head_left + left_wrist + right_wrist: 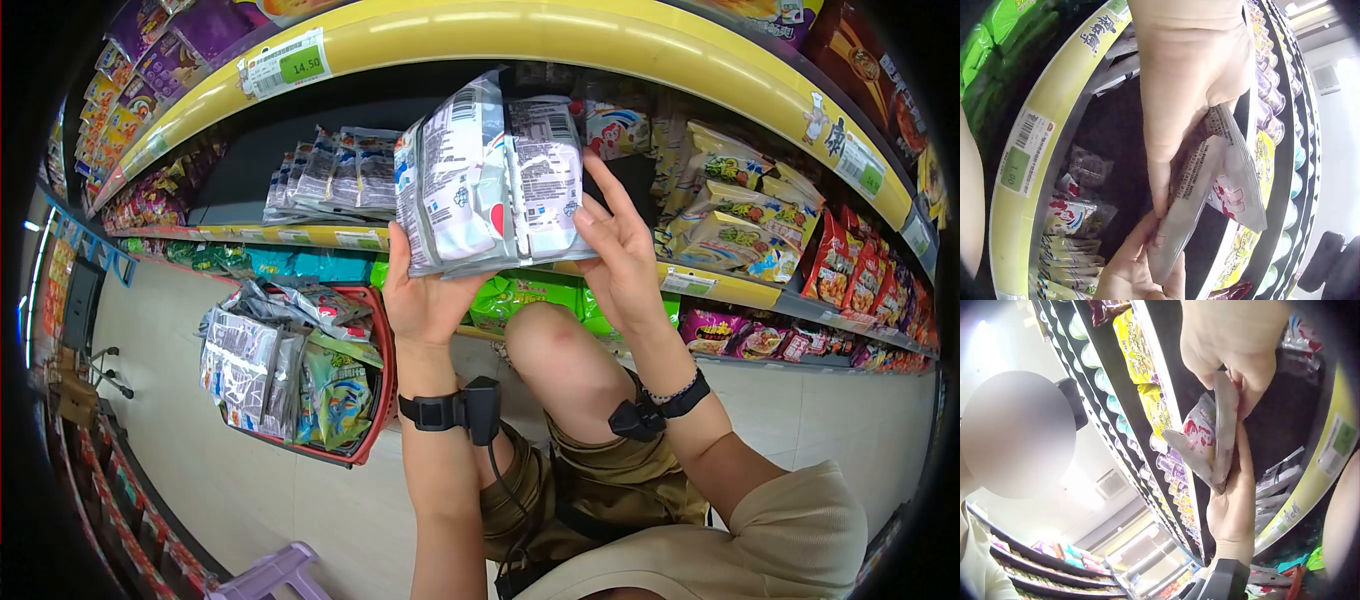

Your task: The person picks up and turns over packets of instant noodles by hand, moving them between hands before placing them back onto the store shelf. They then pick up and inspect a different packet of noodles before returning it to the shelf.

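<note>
In the head view both hands hold up a bundle of silver and white snack packets [490, 175] in front of a shelf. My left hand [425, 300] grips the bundle from below at its left side, thumb up along the edge. My right hand [620, 250] holds the right side, fingers spread behind it. In the left wrist view the left hand [1191, 75] pinches the packets [1210, 187], with the right hand [1141, 269] below. The right wrist view has the right hand [1235, 344] pinching the packets [1210, 437] above the left hand [1235, 506].
A stack of similar silver packets [335, 170] lies on the shelf behind, under a yellow shelf edge [520, 35] with a price tag [287, 62]. A red basket [385, 380] with several packets stands on the floor to the left. My bent knee [560, 345] is below the hands. A purple stool [275, 575] is nearby.
</note>
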{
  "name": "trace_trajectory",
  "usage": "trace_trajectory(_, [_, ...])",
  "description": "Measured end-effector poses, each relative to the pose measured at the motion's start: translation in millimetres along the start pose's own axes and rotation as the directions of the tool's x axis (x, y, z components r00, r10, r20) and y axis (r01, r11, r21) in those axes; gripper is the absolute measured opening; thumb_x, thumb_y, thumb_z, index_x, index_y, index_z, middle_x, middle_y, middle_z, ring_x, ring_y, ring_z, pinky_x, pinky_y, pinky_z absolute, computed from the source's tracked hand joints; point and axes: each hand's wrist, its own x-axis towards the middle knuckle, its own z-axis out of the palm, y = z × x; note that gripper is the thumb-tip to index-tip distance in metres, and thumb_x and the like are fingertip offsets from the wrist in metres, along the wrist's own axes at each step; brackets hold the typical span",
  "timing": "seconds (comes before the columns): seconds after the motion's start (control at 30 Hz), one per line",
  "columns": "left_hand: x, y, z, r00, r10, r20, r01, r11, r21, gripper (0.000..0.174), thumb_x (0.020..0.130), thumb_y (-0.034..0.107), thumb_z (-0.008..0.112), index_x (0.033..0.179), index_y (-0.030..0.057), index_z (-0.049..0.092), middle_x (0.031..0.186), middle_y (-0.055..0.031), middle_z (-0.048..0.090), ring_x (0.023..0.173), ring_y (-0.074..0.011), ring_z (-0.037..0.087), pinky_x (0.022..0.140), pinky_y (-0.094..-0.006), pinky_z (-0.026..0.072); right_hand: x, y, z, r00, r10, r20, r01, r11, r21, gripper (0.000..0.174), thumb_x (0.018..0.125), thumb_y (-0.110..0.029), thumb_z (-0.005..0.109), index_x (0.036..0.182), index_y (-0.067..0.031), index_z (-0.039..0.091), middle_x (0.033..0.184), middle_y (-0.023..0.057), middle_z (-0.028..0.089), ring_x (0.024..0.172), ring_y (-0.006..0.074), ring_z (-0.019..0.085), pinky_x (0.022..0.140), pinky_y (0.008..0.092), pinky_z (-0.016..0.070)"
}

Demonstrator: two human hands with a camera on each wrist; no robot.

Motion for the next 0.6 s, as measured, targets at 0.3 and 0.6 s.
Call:
trace_trajectory(0.3, [-1.8,1.4,-5.0,0.994,0.061,0.089,-0.046,0.985,-0.165,0.049,0.098,0.036,0.036,0.140,0.0106,0.035,0.145,-0.0108,0.035,0.133,-0.0283,0.033,0.109,-0.0496,0.0254,-5.2,-7.2,10.1,0.997,-0.025,0.069,0.020,0.997,0.076,0.062,0.092,-0.003,0.049,0.146,-0.0039,0.017,0.129,0.0179,0.050,0.113,0.0168,0.053,0.092,0.0278,0.0429])
trace_trajectory(0.6, [-2.5,3.2,-10.8,0.992,0.059,0.111,-0.039,0.984,-0.176,0.050,0.099,0.036,0.034,0.140,0.0085,0.035,0.143,-0.0111,0.037,0.133,-0.0291,0.033,0.110,-0.0508,0.0207,-7.2,-6.3,10.2,0.996,-0.038,0.079,0.029,0.993,0.114,0.062,0.092,-0.001,0.047,0.146,-0.0043,0.016,0.130,0.0193,0.049,0.115,0.0178,0.052,0.095,0.0300,0.0419])
